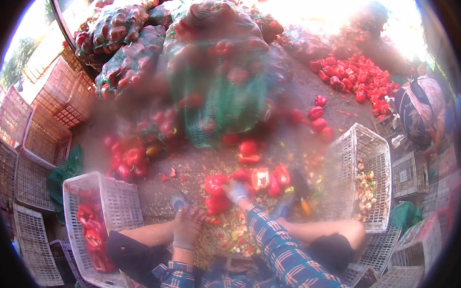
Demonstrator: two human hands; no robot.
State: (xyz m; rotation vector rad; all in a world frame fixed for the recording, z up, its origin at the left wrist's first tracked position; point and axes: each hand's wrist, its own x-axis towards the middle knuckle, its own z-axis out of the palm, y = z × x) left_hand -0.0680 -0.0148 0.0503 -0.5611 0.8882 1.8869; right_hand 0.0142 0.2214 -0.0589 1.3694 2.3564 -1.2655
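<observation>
My right hand, in a pale glove with bare fingertips, reaches forward into a small group of red bell peppers. Its fingers press on the edge of one red bell pepper; another red bell pepper lies just nearer. To the right of that hand is a cut bell pepper showing its pale inside. My left hand, also gloved, hovers nearer to me above my lap, fingers apart and nothing visible in it. Pepper scraps cover the ground between my legs.
A white crate with red pepper pieces stands at my left. Another crate, holding pepper cores, stands at my right near an orange-handled tool. Ahead rises a green mesh sack of peppers. A person bends at far right.
</observation>
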